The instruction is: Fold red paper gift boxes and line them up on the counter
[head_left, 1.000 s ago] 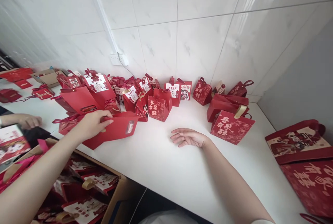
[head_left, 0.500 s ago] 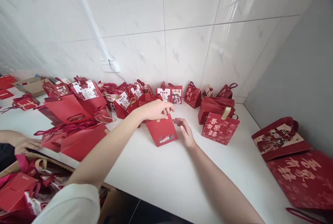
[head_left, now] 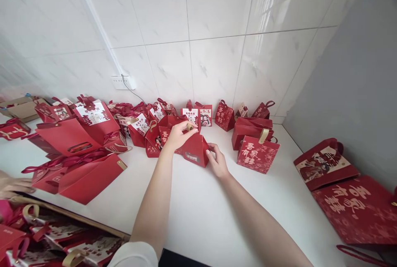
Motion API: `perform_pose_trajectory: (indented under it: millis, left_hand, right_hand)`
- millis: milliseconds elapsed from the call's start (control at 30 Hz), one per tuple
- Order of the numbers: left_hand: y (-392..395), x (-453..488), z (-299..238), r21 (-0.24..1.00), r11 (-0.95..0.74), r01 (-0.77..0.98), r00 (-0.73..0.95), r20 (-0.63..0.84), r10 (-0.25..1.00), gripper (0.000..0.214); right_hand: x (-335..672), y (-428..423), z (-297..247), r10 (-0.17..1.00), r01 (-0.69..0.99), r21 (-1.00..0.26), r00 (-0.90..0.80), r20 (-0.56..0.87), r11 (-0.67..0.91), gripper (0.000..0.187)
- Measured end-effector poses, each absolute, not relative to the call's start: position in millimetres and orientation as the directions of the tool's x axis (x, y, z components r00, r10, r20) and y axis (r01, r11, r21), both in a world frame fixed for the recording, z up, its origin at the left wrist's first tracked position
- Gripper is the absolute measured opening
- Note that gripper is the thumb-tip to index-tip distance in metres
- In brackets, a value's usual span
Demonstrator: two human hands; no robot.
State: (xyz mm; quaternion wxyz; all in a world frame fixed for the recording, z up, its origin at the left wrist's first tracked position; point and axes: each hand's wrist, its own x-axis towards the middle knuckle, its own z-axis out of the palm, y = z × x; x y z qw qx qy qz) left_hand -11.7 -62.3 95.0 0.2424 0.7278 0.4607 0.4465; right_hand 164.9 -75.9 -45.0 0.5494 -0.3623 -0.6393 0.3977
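A red gift box (head_left: 194, 151) with a slanted front and a small oval window stands on the white table in front of me. My left hand (head_left: 182, 135) is closed on its top edge, at the gold strap handle (head_left: 190, 127). Against the right end of the same box lies my right hand (head_left: 217, 161), its thumb and fingers bent round the side edge. The far side of the box is hidden. Close behind it and to its left are other red boxes (head_left: 153, 142), partly covered by my left hand and the box.
Several red gift boxes line the tiled wall. Right of my hands stands a patterned red box (head_left: 258, 154); larger ones (head_left: 356, 211) lie at the right edge. A carton (head_left: 83, 214) full of folded boxes is at lower left, beside another person's hand (head_left: 14, 184).
The box has turned and been set upright, and its right end now shows. My right hand has come from beside it onto that end; my left hand has moved to the handle.
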Motion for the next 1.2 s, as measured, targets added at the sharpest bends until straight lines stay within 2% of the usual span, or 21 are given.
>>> perform_pose_trajectory:
  millis: [67, 133, 233, 333, 600, 767, 867, 1100, 1200]
  left_hand:
    - [-60, -10, 98, 0.762, -0.451, 0.464, 0.194, 0.409, 0.892, 0.027]
    - [-58, -8, 99, 0.752, -0.443, 0.488, 0.14, 0.434, 0.89, 0.027]
    - [-59, -6, 94, 0.76, -0.43, 0.488, 0.044, 0.47, 0.881, 0.029]
    - [-65, -7, 78, 0.797, -0.432, 0.422, 0.039, 0.461, 0.887, 0.035]
    - [-71, -11, 48, 0.9, -0.361, 0.244, 0.018, 0.368, 0.93, 0.031]
    - [-73, -3, 50, 0.866, -0.413, 0.281, -0.002, 0.431, 0.902, 0.026]
    - [-75, 2, 43, 0.88, -0.415, 0.23, -0.058, 0.438, 0.897, 0.025]
    - [-83, 8, 25, 0.908, -0.406, 0.105, -0.079, 0.415, 0.907, 0.027]
    - [-85, 7, 23, 0.907, -0.412, 0.087, -0.076, 0.418, 0.905, 0.027]
  right_hand:
    - [163, -75, -47, 0.914, 0.069, -0.918, -0.141, 0.38, 0.392, 0.03]
    - [162, -72, -51, 0.931, 0.086, -0.932, -0.135, 0.339, 0.352, 0.031]
    - [163, -66, -57, 0.946, 0.04, -0.949, -0.108, 0.307, 0.313, 0.032]
    - [165, -63, -60, 0.953, -0.015, -0.958, -0.106, 0.285, 0.285, 0.032]
    - [166, -66, -59, 0.948, -0.049, -0.953, -0.099, 0.303, 0.299, 0.027]
    - [167, -71, -57, 0.947, -0.048, -0.956, -0.124, 0.295, 0.291, 0.025]
    - [166, -72, -57, 0.948, -0.037, -0.955, -0.118, 0.296, 0.293, 0.024]
    - [167, -71, -59, 0.942, 0.078, -0.939, -0.065, 0.33, 0.334, 0.03]
    - [165, -76, -55, 0.875, 0.124, -0.872, 0.048, 0.482, 0.474, 0.037]
